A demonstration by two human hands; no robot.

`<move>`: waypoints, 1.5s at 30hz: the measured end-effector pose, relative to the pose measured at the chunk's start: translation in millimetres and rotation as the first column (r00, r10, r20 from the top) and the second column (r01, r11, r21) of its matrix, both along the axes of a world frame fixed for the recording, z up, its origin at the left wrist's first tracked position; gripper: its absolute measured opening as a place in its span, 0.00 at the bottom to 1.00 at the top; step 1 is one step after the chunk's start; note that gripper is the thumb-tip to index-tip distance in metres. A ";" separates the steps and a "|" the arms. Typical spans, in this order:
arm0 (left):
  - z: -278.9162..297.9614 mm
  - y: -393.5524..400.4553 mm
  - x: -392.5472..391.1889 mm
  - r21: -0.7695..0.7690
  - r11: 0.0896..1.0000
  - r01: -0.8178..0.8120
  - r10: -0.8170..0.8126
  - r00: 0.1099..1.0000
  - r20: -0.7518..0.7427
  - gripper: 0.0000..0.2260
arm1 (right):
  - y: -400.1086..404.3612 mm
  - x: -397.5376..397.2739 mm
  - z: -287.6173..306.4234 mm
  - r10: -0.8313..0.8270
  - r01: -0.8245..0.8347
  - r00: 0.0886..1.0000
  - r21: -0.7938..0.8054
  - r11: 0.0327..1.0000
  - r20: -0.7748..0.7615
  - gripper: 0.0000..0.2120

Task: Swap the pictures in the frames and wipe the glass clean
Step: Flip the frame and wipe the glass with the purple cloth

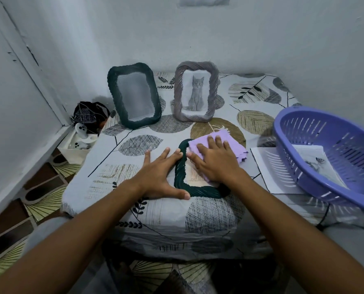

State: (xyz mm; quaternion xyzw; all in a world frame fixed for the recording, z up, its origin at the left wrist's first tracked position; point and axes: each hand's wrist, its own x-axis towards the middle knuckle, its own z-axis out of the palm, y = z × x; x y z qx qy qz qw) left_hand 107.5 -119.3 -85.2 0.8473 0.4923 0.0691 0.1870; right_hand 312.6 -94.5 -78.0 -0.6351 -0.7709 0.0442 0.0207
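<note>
The right hand (214, 160) is lying flat and open, fingers spread, pressing a lilac cloth (219, 143) onto the glass of a dark green frame (180, 166) that is lying face up on the worktop (113, 177); it is gripping nothing, only pinning the cloth under the palm. Just left of that frame, the left hand (162, 172) is also resting open and flat on the patterned cover, its fingertips and thumb touching the frame's left rail and near corner to brace it. The lying frame is sitting near the front middle of the worktop, its long axis running away from the person toward the wall, 1 short end nearest the body. To wipe well, I judge the cloth should be travelling along that long axis in overlapping passes, with pressure kept even and light so the glass is not flexing, while the left hand is holding the rail against sliding; the corners under the twisted rim will be needing a fingertip through the cloth. Beyond the lying frame, 2 more frames are standing upright and leaning back: a dark green frame with a blank pane (134, 96) behind and to its left, and a grey frame holding a kitten picture (196, 92) directly behind it. To the right of the lying frame a purple basket (325, 158) is sitting partly over a loose printed sheet (268, 164).
</note>
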 end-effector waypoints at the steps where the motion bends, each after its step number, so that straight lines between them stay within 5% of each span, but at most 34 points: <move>1: -0.4 0.2 -0.4 0.003 1.000 -0.001 0.001 1.000 -0.006 0.59 | -1.7 6.4 0.3 -0.021 0.021 1.000 0.006 1.000 0.006 0.36; 8: 1.8 -1.3 -0.2 -0.014 1.000 -0.002 0.001 1.000 -0.002 0.60 | -3.4 11.4 4.5 -0.066 0.065 0.997 -0.015 0.998 -0.030 0.36; 23: -0.2 -0.9 0.9 -0.010 1.000 -0.012 0.012 1.000 0.008 0.58 | -40.2 -10.3 1.5 0.173 -0.172 0.972 0.024 0.985 -0.156 0.30; 33: -1.8 0.8 0.3 -0.014 1.000 -0.004 0.004 1.000 0.023 0.60 | -61.6 -8.9 8.9 0.191 -0.194 0.980 -0.066 0.979 -0.060 0.47; 38: 0.6 0.5 0.9 -0.027 1.000 -0.002 0.003 1.000 0.028 0.58 | -8.9 -14.9 7.2 0.104 -0.108 0.994 -0.091 0.990 -0.045 0.40; 45: 4.9 4.5 -6.0 -0.038 0.998 0.046 -0.048 0.997 -0.063 0.61 | -21.6 -2.5 6.7 0.208 -0.218 0.973 -0.114 0.969 -0.097 0.35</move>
